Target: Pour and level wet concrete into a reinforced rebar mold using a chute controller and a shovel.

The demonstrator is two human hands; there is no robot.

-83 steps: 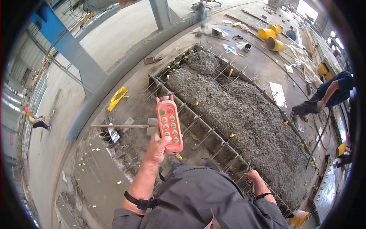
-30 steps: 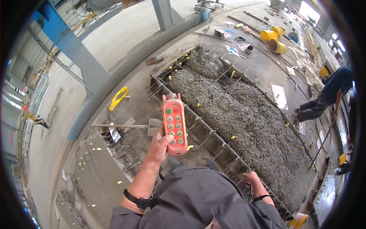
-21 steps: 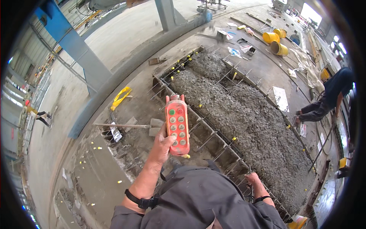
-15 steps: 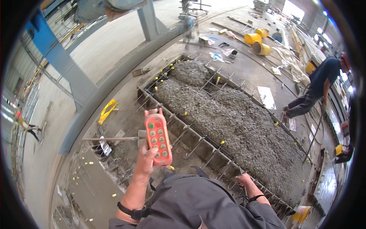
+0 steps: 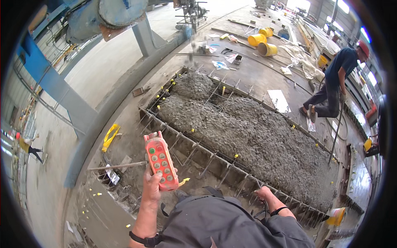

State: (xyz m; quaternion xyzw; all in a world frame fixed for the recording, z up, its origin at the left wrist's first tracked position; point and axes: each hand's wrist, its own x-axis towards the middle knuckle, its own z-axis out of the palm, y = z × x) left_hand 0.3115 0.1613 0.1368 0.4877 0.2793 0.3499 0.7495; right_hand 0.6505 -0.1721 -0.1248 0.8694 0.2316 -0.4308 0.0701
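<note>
My left hand (image 5: 152, 184) is wrapped round a red push-button remote control (image 5: 161, 160), its thumb low on the button face. One green button sits near its top, with several pale grey ones below. My right hand (image 5: 263, 193) is closed at the near edge of a steel mould (image 5: 198, 145); what its fingers hold is hidden, and dark cords hang just below. Rough grey wet concrete (image 5: 248, 128) fills much of the mould in heaps. Rebar ends stick out along the mould's sides, some with yellow caps.
At the right a person (image 5: 337, 78) in a red helmet bends with a long rod. Another person (image 5: 29, 146) is far left. Yellow buckets (image 5: 257, 39) lie at the back, and one bucket (image 5: 336, 216) stands near right. A blue-grey steel frame (image 5: 62, 78) rises at the left.
My view has shifted, so the mould appears farther left. The person at the right has straightened somewhat, with the head now visible. Both my hands keep their hold.
</note>
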